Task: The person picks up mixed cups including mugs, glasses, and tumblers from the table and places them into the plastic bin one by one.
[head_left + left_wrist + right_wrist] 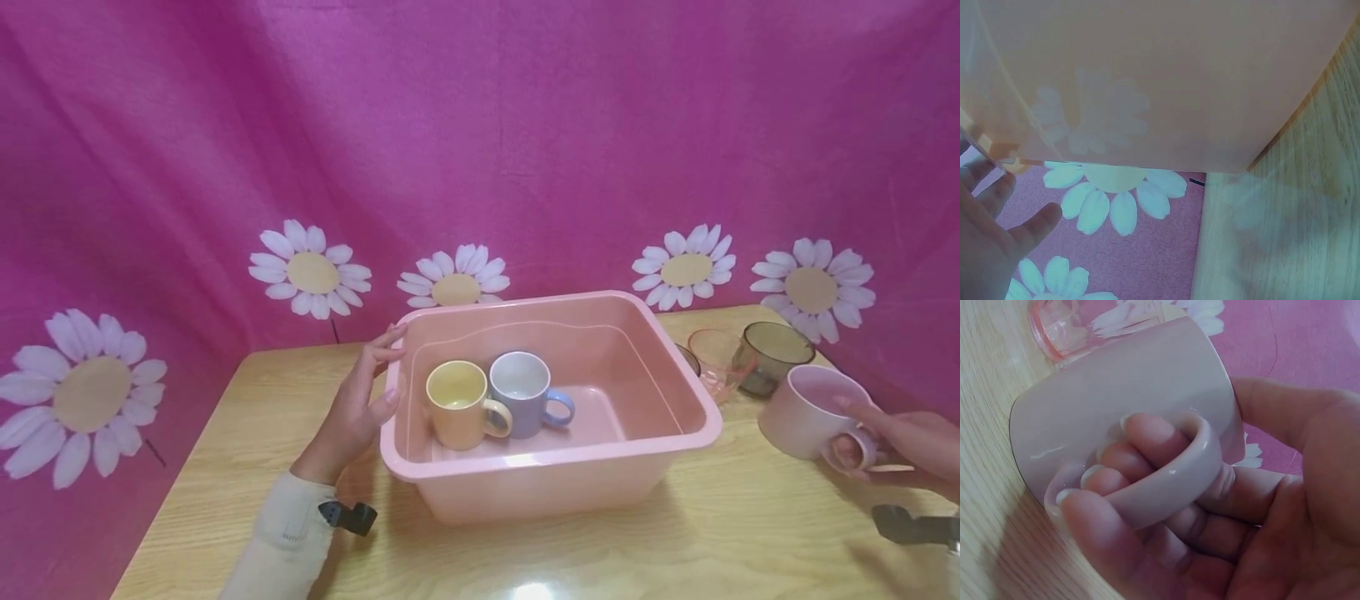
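Note:
A pink plastic basin (543, 492) stands on the table, and my left hand (352, 408) rests against its left rim with fingers fairly straight. In the left wrist view those fingers (1038, 231) lie beside the basin's side wall (1166, 81). A yellow mug (455, 417) and a blue mug (521, 387) stand upright side by side in the left part of the basin. Right of it, my right hand (911, 446) holds a pale pink mug (798, 421), fingers curled through its handle (1166, 490). This mug is tilted; I cannot tell whether it touches the table.
Behind the pink mug stand a dark tinted glass (772, 358) and a clear glass with a reddish rim (720, 362). Another dark rim (688, 358) shows partly behind the basin. A magenta cloth (480, 150) with daisies hangs at the table's back and left.

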Motion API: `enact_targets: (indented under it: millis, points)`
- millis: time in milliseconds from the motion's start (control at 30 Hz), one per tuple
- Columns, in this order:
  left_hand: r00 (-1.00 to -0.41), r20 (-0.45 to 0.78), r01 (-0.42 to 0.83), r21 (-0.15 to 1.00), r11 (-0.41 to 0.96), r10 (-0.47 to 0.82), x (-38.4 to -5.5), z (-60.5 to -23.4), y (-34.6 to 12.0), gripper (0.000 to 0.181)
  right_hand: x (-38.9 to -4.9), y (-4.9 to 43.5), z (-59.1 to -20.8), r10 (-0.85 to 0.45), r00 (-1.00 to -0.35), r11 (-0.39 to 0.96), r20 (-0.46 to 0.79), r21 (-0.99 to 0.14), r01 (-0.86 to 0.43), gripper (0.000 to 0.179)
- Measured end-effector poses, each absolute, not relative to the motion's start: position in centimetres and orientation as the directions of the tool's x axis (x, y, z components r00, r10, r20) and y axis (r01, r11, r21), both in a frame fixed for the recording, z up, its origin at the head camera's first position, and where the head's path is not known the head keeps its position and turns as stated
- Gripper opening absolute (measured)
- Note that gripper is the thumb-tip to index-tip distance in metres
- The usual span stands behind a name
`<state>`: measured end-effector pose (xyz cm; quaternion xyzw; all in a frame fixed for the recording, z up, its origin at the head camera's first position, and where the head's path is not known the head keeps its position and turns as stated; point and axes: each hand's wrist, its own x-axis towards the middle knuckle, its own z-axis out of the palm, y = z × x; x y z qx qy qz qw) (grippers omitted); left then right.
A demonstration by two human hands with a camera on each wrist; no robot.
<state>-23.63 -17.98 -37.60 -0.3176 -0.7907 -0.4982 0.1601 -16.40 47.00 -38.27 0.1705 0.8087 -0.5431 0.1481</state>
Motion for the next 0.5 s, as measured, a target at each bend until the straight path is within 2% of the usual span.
enact_targets:
  millis: [200, 500]
  points:
    - [-0.760, 0.550, 0.647, 0.691, 0.321, 0.346, -23.48, -37.60, -17.79, 0.044, -15.93, 47.17, -38.70, 0.078, -0.900, 0.373, -0.429, -0.825, 0.425, 0.047]
    - [-0.756, 0.557, 0.652, 0.691, 0.313, 0.345, -23.47, -37.76, -17.72, 0.042, -15.98, 47.59, -39.05, 0.076, -0.891, 0.431, -0.448, -0.791, 0.435, 0.060]
